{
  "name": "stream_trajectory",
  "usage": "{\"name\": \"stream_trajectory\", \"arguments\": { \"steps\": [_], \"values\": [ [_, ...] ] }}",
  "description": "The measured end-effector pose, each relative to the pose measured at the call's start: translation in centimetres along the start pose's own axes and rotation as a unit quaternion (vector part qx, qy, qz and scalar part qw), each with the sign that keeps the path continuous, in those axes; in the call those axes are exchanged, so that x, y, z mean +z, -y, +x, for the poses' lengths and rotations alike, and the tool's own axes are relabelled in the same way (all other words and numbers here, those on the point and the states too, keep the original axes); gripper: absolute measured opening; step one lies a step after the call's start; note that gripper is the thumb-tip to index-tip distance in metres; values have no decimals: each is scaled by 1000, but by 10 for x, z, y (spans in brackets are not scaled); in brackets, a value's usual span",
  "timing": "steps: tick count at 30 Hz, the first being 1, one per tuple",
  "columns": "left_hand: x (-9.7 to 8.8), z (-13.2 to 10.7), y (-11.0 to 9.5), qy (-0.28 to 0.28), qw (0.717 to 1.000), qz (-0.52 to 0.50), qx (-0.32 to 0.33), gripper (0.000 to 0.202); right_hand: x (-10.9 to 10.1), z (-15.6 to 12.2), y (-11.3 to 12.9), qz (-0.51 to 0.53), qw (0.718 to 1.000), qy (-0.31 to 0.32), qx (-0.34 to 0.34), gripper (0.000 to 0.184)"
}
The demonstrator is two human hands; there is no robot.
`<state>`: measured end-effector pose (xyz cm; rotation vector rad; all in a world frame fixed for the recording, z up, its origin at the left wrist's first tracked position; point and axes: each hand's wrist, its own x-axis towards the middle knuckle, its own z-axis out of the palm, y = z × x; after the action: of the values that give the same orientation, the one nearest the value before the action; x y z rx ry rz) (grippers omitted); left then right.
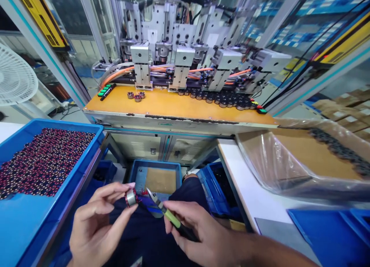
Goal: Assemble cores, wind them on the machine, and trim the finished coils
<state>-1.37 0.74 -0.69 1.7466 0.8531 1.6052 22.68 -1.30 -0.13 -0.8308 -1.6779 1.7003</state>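
Note:
My left hand [96,224] pinches a small round motor part [131,197] with red winding between thumb and fingertips, low in the view over my lap. My right hand [199,232] grips a small tool with a green handle [172,217], its pointed metal tips [152,194] aimed at the part and just right of it. Both hands are closed on what they hold.
A blue bin [95,143] full of several red-wound parts sits at left. Ahead stands an orange-topped machine bench [162,105] with a row of parts under metal heads. A plastic-covered tray [303,163] lies at right. Blue bins [157,170] sit on the floor below.

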Motion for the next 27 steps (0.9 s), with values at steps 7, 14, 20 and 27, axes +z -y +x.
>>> {"name": "stream_trajectory", "arguments": {
  "steps": [7,14,20,27],
  "values": [
    [3,-5,1,-3,1000,6,-17,59,2,-3,9,-13,998,3,-66,44],
    [1,-3,-1,12,999,30,-3,60,4,4,10,-23,996,17,-80,43],
    [-1,-7,1,11,999,33,-19,58,3,5,2,-20,997,52,-55,43],
    [-1,-8,1,2,1000,23,-19,58,5,8,2,-3,997,58,-41,39]
  ]
}}
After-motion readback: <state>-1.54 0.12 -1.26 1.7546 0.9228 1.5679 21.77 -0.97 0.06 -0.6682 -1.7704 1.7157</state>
